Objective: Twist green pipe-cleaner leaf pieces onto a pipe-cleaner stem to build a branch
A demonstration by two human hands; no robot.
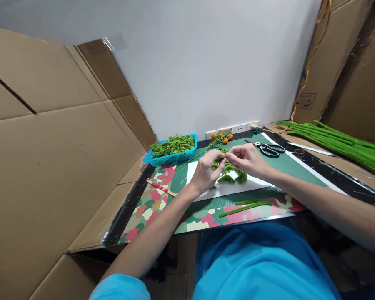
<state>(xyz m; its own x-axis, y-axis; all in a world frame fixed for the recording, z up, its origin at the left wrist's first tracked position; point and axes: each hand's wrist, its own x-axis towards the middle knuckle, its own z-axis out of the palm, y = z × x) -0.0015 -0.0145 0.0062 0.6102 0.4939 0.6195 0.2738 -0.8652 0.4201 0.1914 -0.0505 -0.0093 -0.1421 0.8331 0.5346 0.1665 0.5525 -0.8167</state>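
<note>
My left hand [206, 168] and my right hand [249, 160] meet over the middle of the table, their thumbs and forefingers pinched together. A short green pipe cleaner [224, 152] seems to be held between the fingertips, mostly hidden by them. Just below lie several curled green pipe cleaner pieces [242, 176] on a white sheet of paper [206, 194]. Closer to my body, a few straight green pipe cleaners [246, 207] rest on the patterned edge of the mat [203, 214].
A blue basket [171, 158] heaped with curled green pieces stands back left. Behind my hands lies an orange-and-green pipe cleaner spray [221, 137]. Black-handled scissors [270, 150] and a long green pipe cleaner bundle [340, 143] are right. A red paper-wrapped stick [161, 187] lies left.
</note>
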